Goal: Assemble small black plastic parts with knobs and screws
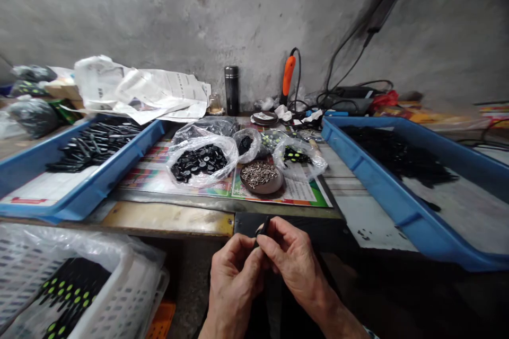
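Just in front of the bench edge, my left hand (236, 270) and my right hand (292, 257) meet with fingertips pinched together. Between them is a small black part (264, 226), its upper end sticking up past the right fingers; the rest is hidden by my fingers. Beyond the hands, a round dish of small metal screws (259, 175) lies on the bench. To its left a clear plastic bag holds black round pieces (201, 163). At its right, another bag contains black pieces with yellow-green dots (296, 155).
Blue trays stand left (75, 204) and right (382, 198), holding dark slender pieces. A white basket (127, 275) with green-dotted black parts sits low at left. Along the wall are a dark flask (231, 90), an orange-handled tool (288, 75), cables and crumpled paper sheets (159, 92).
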Action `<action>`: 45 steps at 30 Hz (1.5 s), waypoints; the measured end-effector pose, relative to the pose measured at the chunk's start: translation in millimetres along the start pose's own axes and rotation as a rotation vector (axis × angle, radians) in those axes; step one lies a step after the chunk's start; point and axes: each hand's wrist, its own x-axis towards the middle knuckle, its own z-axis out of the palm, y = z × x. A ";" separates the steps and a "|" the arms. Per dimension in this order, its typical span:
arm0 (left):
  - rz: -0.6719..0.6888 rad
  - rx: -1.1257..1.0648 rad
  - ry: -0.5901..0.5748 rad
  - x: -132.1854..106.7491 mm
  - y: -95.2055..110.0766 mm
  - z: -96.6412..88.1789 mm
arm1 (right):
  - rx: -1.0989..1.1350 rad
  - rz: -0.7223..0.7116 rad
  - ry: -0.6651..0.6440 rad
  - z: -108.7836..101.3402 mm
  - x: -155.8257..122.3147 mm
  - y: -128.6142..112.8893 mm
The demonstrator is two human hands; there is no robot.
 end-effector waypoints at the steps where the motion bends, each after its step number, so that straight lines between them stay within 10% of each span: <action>1: -0.002 -0.003 0.006 -0.1 0.1 0.8 | -0.011 -0.015 0.018 1.1 -0.5 1.4; 21: -0.190 -0.034 -0.126 -8.5 4.5 0.6 | 0.142 0.048 -0.180 -22.8 3.3 -4.0; 28: -0.177 -0.087 -0.040 -6.7 0.3 7.5 | -0.142 -0.217 0.200 -8.1 -4.1 -0.4; 45: -0.076 -0.025 -0.015 -4.4 -0.2 2.2 | 0.046 0.057 -0.127 -14.4 -6.2 -6.5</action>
